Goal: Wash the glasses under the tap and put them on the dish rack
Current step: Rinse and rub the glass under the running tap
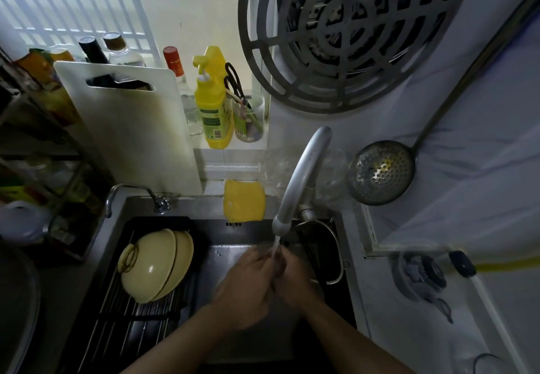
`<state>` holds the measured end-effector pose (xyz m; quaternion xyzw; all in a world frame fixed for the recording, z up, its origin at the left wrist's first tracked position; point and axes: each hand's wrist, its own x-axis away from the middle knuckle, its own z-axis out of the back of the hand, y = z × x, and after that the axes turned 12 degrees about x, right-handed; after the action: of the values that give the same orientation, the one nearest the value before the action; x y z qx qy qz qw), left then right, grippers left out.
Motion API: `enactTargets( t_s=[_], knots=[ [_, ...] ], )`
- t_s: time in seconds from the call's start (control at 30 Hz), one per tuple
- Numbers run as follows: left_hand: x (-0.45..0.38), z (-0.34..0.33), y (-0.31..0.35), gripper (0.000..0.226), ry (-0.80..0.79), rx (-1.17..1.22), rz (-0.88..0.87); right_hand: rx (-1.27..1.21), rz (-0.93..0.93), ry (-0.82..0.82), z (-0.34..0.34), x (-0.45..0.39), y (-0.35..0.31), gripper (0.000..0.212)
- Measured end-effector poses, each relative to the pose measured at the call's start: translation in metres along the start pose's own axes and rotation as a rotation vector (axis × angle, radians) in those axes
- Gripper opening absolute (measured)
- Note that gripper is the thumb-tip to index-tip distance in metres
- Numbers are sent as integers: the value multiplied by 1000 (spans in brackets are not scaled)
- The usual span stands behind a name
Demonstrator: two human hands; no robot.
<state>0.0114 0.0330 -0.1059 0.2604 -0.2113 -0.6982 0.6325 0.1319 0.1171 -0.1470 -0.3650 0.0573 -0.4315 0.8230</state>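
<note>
Both my hands meet in the sink [233,256] under the grey tap [301,180], where a thin stream of water [276,245] falls onto the fingers. My left hand [248,280] and my right hand [292,277] press together, blurred. Whether a glass sits between them is hidden. Two clear glasses [277,166] [336,169] stand on the ledge behind the tap. Another glass rim [488,363] shows at the bottom right. The black wire dish rack [117,330] fills the left of the sink and holds two cream bowls [152,265] upside down.
A white cutting board [131,128] leans behind the rack. A yellow soap bottle [211,104], a jar with scissors [248,116] and a yellow sponge [244,201] sit at the back. A slotted ladle [380,172] and a round metal grate [344,34] hang on the right.
</note>
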Motion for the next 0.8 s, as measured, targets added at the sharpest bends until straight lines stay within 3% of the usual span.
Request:
enactTargets(
  t_s=[0.03, 0.1, 0.13, 0.2, 0.23, 0.3, 0.37, 0.53, 0.57, 0.67, 0.8],
  knots=[
    [-4, 0, 1, 45, -66, -27, 35, -85, -7, 41, -1, -1, -4, 9],
    [-14, 1, 0, 39, -195, -89, 122, -380, -137, 93, -1, 0, 0, 18],
    [-21, 2, 0, 38, -281, -91, 179, -389, -110, 80, -8, 3, 4, 22],
    [-32, 2, -4, 37, -401, 76, 367, -138, -26, 127, -13, 6, 5, 18],
    [-35, 1, -8, 32, -425, 207, 466, -69, 5, 82, -13, 6, 2, 8],
    [-40, -2, -12, 24, -425, 388, 579, -96, -13, -3, -16, 4, -2, 36],
    [-41, -7, -12, 27, -328, 419, 646, -179, -33, -18, -20, 6, 0, 42],
    [-30, -9, -1, 36, -132, 213, 441, -343, -97, -11, -18, 1, 0, 20],
    [-28, -6, -2, 35, -130, 225, 390, -452, -127, -45, -15, 0, 1, 17],
    [-24, 2, -10, 33, -177, 219, 215, -436, -114, -208, -10, -1, 4, 44],
    [-23, 12, -27, 49, -260, 341, 147, -415, -107, -403, -6, -2, 4, 22]
  ],
)
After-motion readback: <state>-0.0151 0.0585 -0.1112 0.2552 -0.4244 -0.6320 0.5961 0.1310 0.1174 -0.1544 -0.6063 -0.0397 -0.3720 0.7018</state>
